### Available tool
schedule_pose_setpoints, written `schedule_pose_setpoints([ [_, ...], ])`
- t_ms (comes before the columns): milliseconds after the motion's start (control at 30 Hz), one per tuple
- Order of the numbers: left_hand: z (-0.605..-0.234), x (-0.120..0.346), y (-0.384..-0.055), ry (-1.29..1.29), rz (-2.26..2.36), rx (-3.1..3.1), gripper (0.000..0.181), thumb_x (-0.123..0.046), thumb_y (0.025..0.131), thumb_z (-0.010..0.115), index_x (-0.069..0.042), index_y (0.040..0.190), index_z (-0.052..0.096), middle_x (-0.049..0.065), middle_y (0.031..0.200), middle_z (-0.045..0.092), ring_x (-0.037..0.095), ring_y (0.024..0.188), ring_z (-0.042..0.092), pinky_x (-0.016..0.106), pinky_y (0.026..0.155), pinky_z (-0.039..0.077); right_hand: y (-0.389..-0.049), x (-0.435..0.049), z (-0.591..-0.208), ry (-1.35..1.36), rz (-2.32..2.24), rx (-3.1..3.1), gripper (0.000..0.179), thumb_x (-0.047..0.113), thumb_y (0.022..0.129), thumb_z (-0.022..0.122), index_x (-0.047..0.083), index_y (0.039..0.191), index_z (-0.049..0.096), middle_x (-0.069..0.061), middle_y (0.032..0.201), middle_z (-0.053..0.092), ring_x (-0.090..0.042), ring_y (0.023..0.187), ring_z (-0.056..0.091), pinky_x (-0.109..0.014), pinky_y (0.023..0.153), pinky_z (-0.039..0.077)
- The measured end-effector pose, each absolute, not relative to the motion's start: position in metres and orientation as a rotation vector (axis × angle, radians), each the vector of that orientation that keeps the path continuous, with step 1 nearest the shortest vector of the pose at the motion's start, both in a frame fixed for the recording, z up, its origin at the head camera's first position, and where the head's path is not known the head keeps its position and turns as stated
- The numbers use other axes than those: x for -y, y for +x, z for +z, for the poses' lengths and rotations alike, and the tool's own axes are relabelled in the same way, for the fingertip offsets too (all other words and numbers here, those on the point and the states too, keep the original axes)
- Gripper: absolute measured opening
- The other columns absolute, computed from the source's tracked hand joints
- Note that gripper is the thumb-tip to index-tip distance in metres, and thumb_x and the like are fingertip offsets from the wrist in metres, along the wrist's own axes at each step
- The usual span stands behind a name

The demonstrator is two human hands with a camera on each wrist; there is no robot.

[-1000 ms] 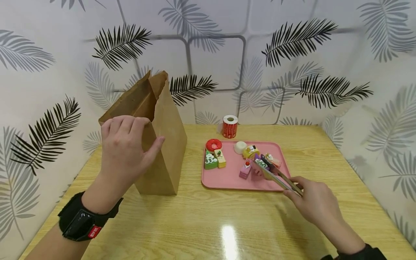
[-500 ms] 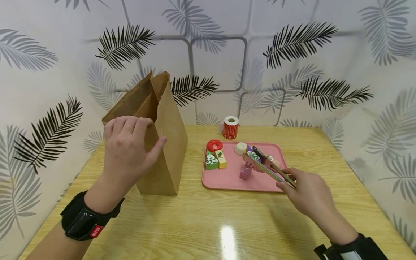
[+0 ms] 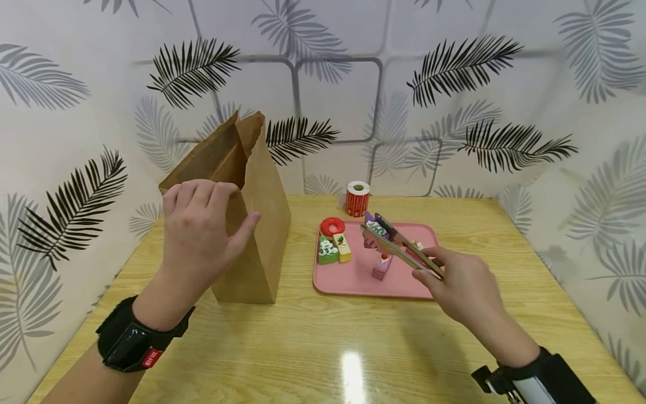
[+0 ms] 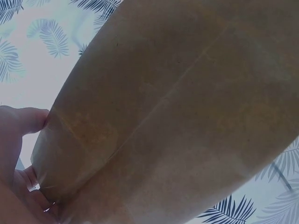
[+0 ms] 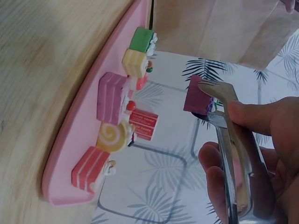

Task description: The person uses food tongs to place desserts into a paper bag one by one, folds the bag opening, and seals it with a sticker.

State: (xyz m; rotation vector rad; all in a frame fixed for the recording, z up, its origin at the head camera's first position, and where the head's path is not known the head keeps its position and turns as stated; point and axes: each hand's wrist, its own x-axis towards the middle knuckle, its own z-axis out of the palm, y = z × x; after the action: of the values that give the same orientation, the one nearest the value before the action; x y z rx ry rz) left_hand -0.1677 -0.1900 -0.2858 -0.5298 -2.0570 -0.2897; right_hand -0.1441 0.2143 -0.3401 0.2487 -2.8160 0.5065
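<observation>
Far left, my left hand [image 3: 199,230] grips the near top edge of an upright brown paper bag [image 3: 267,235], fingers bent over it, thumb against the side; bag mouth gapes. Right of it, pink tray [image 3: 348,283]: red ring [image 3: 332,226], green slice [image 3: 328,251] and yellow slice [image 3: 342,248] clustered at its left end. Sticker roll [image 3: 357,201] stands behind. Purple slice [image 5: 196,98] held between the tips of metal tongs [image 5: 259,186], clear above the tray; pink slice [image 3: 381,268] below. Far right, my right hand [image 3: 464,286] squeezes the tongs.
</observation>
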Motion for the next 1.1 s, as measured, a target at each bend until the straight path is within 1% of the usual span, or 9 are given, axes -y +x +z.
schedule_pose_setpoints([
  [167, -0.285, 0.19, -0.167, -0.528, -0.285, 2.061, 0.046, -0.036, 0.089, 0.077, 0.0, 0.114, 0.063, 0.021, 0.094, 0.062, 0.046, 0.101, 0.054, 0.06, 0.096, 0.034, -0.146, -0.204, -0.335, 0.275, 0.517, 2.799, 0.042, 0.034, 0.09, 0.081, 0.011, 0.124, 0.074, 0.004, 0.055, 0.044, -0.014, 0.05, 0.035, -0.03, 0.045, 0.025],
  [300, -0.285, 0.19, -0.167, -0.53, -0.286, 2.056, 0.046, -0.036, 0.089, 0.077, 0.001, 0.113, 0.063, 0.021, 0.095, 0.062, 0.046, 0.101, 0.054, 0.06, 0.096, 0.035, -0.147, -0.198, -0.329, 0.304, 0.525, 2.775, 0.039, 0.034, 0.09, 0.081, 0.011, 0.121, 0.074, 0.004, 0.057, 0.046, -0.014, 0.051, 0.036, -0.03, 0.046, 0.025],
  [533, -0.286, 0.189, -0.167, -0.53, -0.285, 2.06, 0.046, -0.037, 0.091, 0.075, 0.0, 0.114, 0.063, 0.021, 0.095, 0.062, 0.046, 0.101, 0.055, 0.061, 0.097, 0.034, -0.149, -0.189, -0.322, 0.339, 0.529, 2.707, 0.037, 0.032, 0.088, 0.083, 0.013, 0.119, 0.075, 0.005, 0.056, 0.042, -0.012, 0.05, 0.032, -0.029, 0.047, 0.023],
  [633, -0.285, 0.189, -0.167, -0.528, -0.285, 2.059, 0.045, -0.036, 0.09, 0.076, 0.0, 0.113, 0.063, 0.021, 0.095, 0.062, 0.046, 0.101, 0.055, 0.061, 0.097, 0.034, -0.15, -0.185, -0.319, 0.357, 0.534, 2.683, 0.039, 0.033, 0.087, 0.084, 0.015, 0.121, 0.074, 0.004, 0.059, 0.045, -0.012, 0.051, 0.032, -0.029, 0.048, 0.022],
  [767, -0.286, 0.189, -0.167, -0.527, -0.288, 2.06, 0.045, -0.036, 0.09, 0.076, 0.0, 0.114, 0.063, 0.022, 0.095, 0.063, 0.046, 0.102, 0.055, 0.061, 0.097, 0.034, -0.15, -0.179, -0.313, 0.382, 0.548, 2.659, 0.042, 0.034, 0.086, 0.085, 0.018, 0.124, 0.074, 0.004, 0.066, 0.057, -0.013, 0.054, 0.037, -0.03, 0.049, 0.025],
  [833, -0.286, 0.189, -0.166, -0.528, -0.29, 2.06, 0.045, -0.036, 0.09, 0.076, 0.0, 0.114, 0.063, 0.022, 0.095, 0.063, 0.046, 0.101, 0.055, 0.061, 0.097, 0.035, -0.15, -0.175, -0.309, 0.392, 0.554, 2.653, 0.042, 0.034, 0.086, 0.085, 0.018, 0.124, 0.074, 0.004, 0.065, 0.058, -0.013, 0.054, 0.036, -0.03, 0.049, 0.025],
  [867, -0.287, 0.189, -0.166, -0.528, -0.29, 2.061, 0.045, -0.036, 0.09, 0.076, 0.0, 0.114, 0.063, 0.022, 0.095, 0.063, 0.046, 0.101, 0.055, 0.061, 0.097, 0.035, -0.15, -0.174, -0.307, 0.395, 0.56, 2.651, 0.042, 0.033, 0.086, 0.084, 0.019, 0.125, 0.075, 0.004, 0.064, 0.057, -0.013, 0.053, 0.036, -0.03, 0.049, 0.025],
  [1000, -0.287, 0.19, -0.166, -0.529, -0.289, 2.064, 0.043, -0.037, 0.091, 0.073, 0.0, 0.112, 0.063, 0.021, 0.093, 0.062, 0.046, 0.101, 0.054, 0.061, 0.096, 0.035, -0.149, -0.168, -0.298, 0.41, 0.565, 2.658, 0.04, 0.034, 0.089, 0.082, 0.02, 0.126, 0.075, 0.005, 0.057, 0.045, -0.012, 0.051, 0.032, -0.03, 0.048, 0.023],
  [1100, -0.287, 0.189, -0.166, -0.531, -0.286, 2.066, 0.043, -0.036, 0.092, 0.073, -0.001, 0.112, 0.062, 0.021, 0.092, 0.062, 0.046, 0.101, 0.054, 0.061, 0.096, 0.035, -0.148, -0.164, -0.291, 0.422, 0.562, 2.655, 0.039, 0.034, 0.09, 0.081, 0.02, 0.126, 0.075, 0.005, 0.056, 0.044, -0.013, 0.052, 0.034, -0.031, 0.049, 0.024],
])
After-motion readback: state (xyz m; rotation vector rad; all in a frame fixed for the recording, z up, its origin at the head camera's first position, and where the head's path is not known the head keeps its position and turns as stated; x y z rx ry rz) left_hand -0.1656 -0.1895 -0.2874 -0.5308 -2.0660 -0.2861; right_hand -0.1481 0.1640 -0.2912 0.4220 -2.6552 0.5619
